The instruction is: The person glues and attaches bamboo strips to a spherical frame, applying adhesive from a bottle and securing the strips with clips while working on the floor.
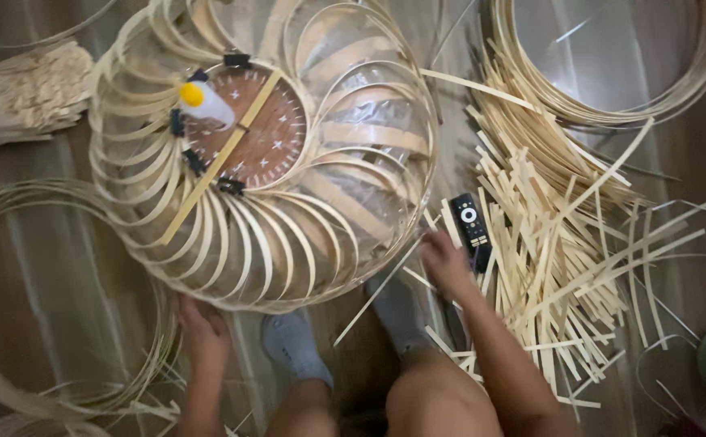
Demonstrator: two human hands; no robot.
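Resting my left hand (201,328) against the lower rim of the bamboo strip frame (264,154) at 7 o'clock, fingers loosely curled on the edge. My right hand (443,263) lies at 5 o'clock of the frame, fingers relaxed over loose bamboo strips (563,243), gripping nothing I can confirm. A black remote (470,222) sits just beside it. A glue bottle (205,103) lies on the wooden disc (268,129).

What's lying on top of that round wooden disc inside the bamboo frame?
On the disc lie a white glue bottle with a yellow cap and a flat bamboo stick across it. Black clips grip its rim. Its underside is hidden.
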